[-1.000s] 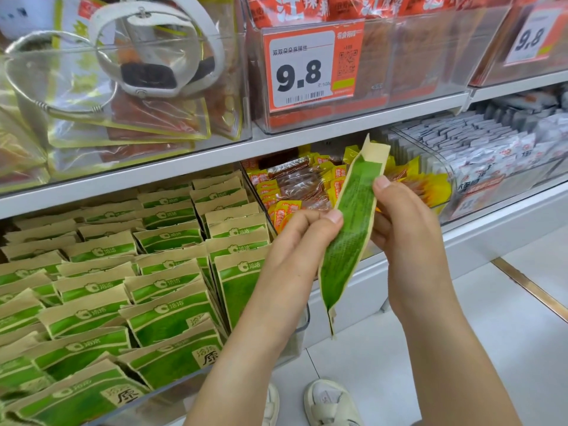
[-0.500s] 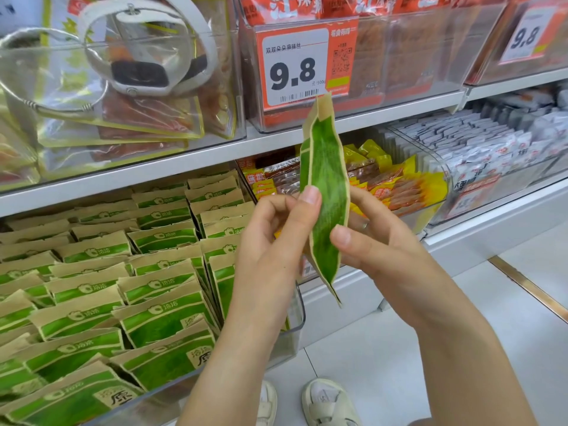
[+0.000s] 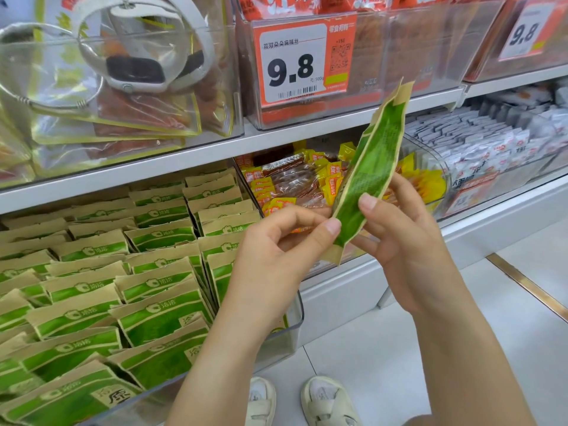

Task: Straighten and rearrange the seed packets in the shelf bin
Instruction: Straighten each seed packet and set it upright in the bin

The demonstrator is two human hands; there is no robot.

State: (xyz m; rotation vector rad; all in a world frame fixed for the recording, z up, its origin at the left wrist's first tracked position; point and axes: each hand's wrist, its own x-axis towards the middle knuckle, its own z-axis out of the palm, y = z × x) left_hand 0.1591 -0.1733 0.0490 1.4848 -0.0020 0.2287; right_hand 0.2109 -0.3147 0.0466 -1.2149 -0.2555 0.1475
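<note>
green seed packet (image 3: 367, 176) edge-on, pinched low between left hand (image 3: 276, 250) and right hand (image 3: 402, 241) fingers, seemingly clear of the bin rim (image 3: 296, 318)

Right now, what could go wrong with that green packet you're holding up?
The seed packet is pinched only near its lower end by the left hand and right hand, so it might slip and drop to the floor. The rows in the shelf bin look tightly packed; pushing it back in could crumple or tip neighbouring packets.

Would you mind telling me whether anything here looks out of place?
Yes: one green seed packet is outside the clear bin, held tilted between left hand and right hand, while the others stand in rows.
</note>
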